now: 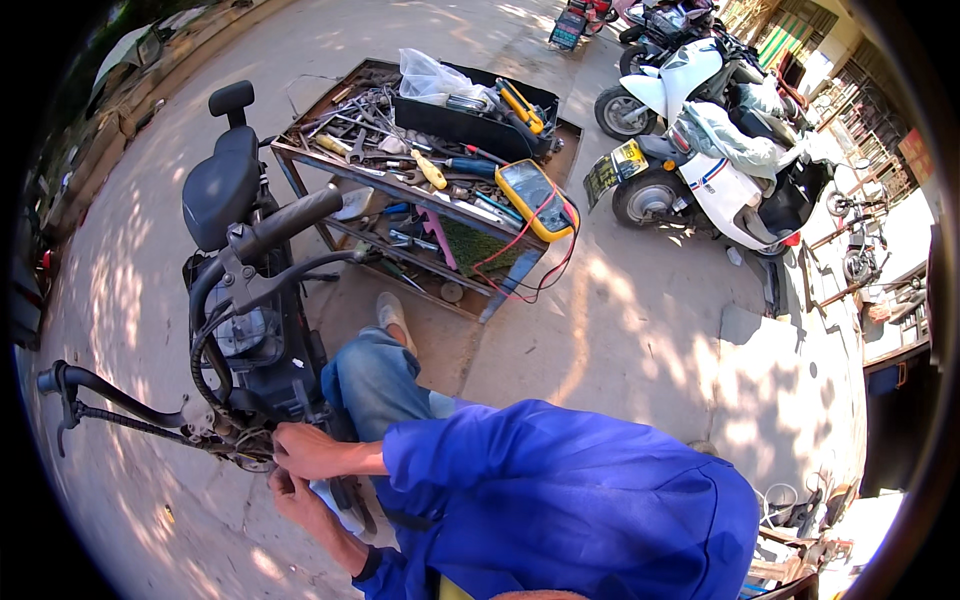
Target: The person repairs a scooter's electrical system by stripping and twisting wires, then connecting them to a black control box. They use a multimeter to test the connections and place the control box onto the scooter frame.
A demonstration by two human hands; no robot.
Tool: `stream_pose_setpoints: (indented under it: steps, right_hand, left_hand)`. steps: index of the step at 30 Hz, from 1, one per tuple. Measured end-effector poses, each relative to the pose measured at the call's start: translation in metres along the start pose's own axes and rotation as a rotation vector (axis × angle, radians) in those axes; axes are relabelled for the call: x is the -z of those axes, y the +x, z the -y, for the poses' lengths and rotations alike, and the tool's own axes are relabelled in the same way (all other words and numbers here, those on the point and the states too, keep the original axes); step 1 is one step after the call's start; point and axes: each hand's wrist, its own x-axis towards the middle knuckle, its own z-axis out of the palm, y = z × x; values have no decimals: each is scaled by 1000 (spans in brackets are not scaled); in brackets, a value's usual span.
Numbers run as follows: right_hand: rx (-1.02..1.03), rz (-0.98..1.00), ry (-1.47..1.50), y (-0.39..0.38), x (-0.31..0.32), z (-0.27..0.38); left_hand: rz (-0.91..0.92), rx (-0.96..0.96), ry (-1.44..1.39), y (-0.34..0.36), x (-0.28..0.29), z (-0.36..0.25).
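Fig.: black scooter (262,330), seat at upper left, handlebar w/ grips running from lower left up toward centre; long axis points away from the person, toward the tool cart. Wire bundle (240,440) sits at the steering head, lower left. Beyond: rusty tool cart (400,190) (its surface strewn w/ spanners), yellow multimeter (535,198) w/ red leads, white scooters (700,150) parked at right. Right hand (310,452) clenched at the wires; left hand (295,498) below, grasping a white part (330,500). Both forearms enter from right, blue sleeves.
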Motion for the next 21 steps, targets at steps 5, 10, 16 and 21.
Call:
stream_pose_setpoints:
  steps: [5, 10, 16, 21]
  right_hand:
    - [-40, 11, 97, -3, -9, -11]
    - [6, 63, 118, -9, -2, -15]
    - [-89, 28, 210, -14, 2, -14]
    - [-49, 62, 150, -10, 8, -11]
  left_hand:
    - [-11, 79, -62, -5, 1, -1]
    - [-41, 85, -27, -11, -3, -7]
    - [-5, 106, -59, -14, -7, -13]
    - [-9, 200, -171, -12, -13, -22]
